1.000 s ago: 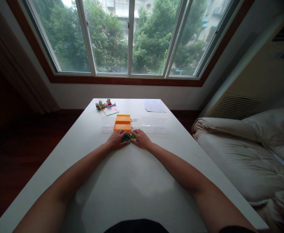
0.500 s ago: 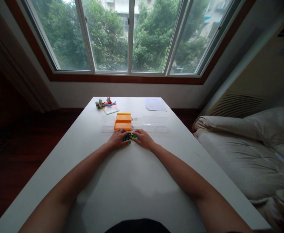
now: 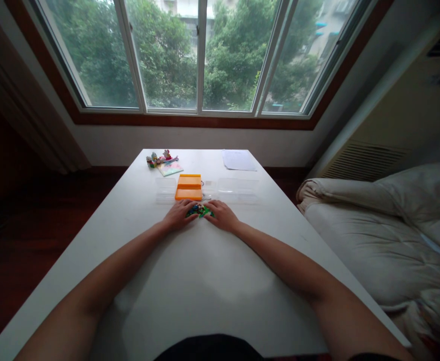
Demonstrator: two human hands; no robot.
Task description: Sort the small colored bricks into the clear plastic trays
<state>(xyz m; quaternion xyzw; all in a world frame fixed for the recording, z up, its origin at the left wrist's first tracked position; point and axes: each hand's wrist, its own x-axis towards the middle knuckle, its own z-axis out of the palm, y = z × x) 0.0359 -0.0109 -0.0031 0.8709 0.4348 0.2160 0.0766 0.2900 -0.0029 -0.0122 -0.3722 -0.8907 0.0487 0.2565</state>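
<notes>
Between my hands lies a heap of small pieces (image 3: 200,210), mostly green with some blue and other colours, too small to name. My left hand (image 3: 179,214) rests flat on the table at the heap's left side, its fingers stretched out. On the opposite side my right hand (image 3: 222,214) lies with fingers extended, its fingertips touching the green pieces. An open orange box (image 3: 188,192) stands just beyond the hands. Clear plastic containers sit on both sides of it, one on the left (image 3: 165,189) and a longer one on the right (image 3: 238,186).
The white table (image 3: 204,281) stretches from my body toward the window. At its far left are small figurines (image 3: 160,159) and a colourful card (image 3: 170,168). White paper sheets (image 3: 239,160) lie far right. A couch (image 3: 370,240) stands along the right side.
My hands have drawn slightly apart, and more of the heap shows between them. The camera view has shifted a little. The orange box and containers stay in place.
</notes>
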